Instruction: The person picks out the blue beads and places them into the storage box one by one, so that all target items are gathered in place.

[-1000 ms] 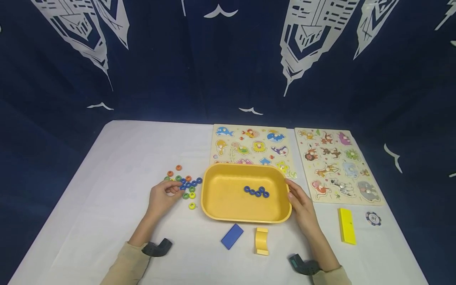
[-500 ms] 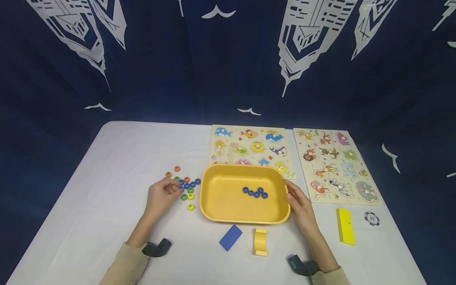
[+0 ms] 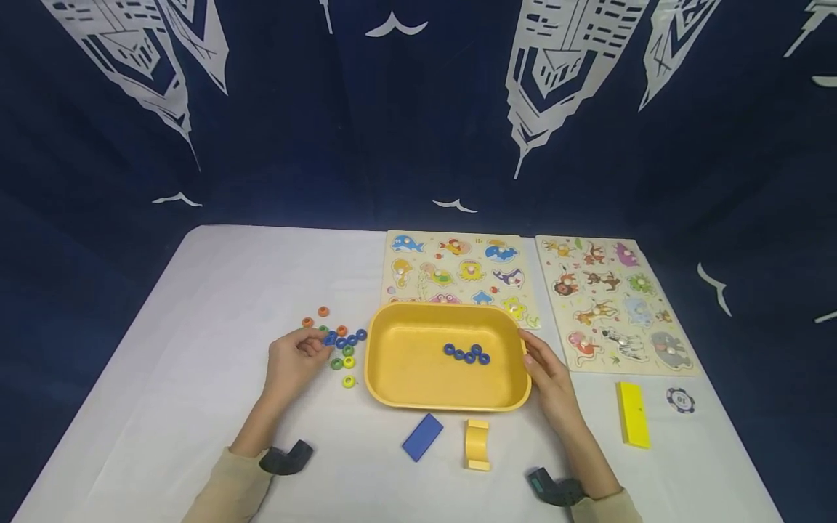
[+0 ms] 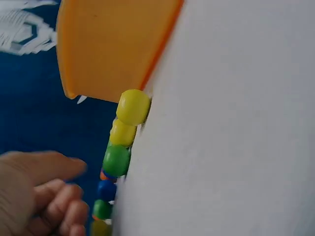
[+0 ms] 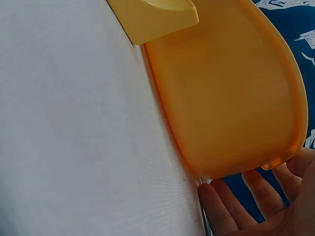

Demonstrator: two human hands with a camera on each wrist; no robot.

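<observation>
In the head view, my left hand [image 3: 296, 363] is at the left bead cluster, thumb and index finger pinching a blue bead [image 3: 329, 340] at their tips. The left wrist view hides that bead behind the fingers. Around it lie more blue beads [image 3: 352, 339], green beads [image 3: 336, 363], yellow beads [image 3: 349, 381] and orange beads [image 3: 323, 311]. To their right stands a yellow plastic bin [image 3: 418, 388] with several blue beads [image 3: 470, 357] inside. My right hand [image 3: 552, 381] touches the bin's right side with extended fingers [image 5: 263, 191], tips against the outer wall.
Two wooden animal puzzle boards, one with sea animals [image 3: 428, 254] behind the bin and one with land animals [image 3: 621, 290] at right, lie on the white table [image 3: 170, 392]. Nearer are a blue block [image 3: 422, 437], a curved yellow block [image 3: 477, 444], a bright yellow block [image 3: 632, 415] and a poker chip [image 3: 681, 400].
My left fingers have closed on a blue bead, which has shifted slightly away from its place beside the others. My right hand stays at the bin. The whole head view has drifted slightly.
</observation>
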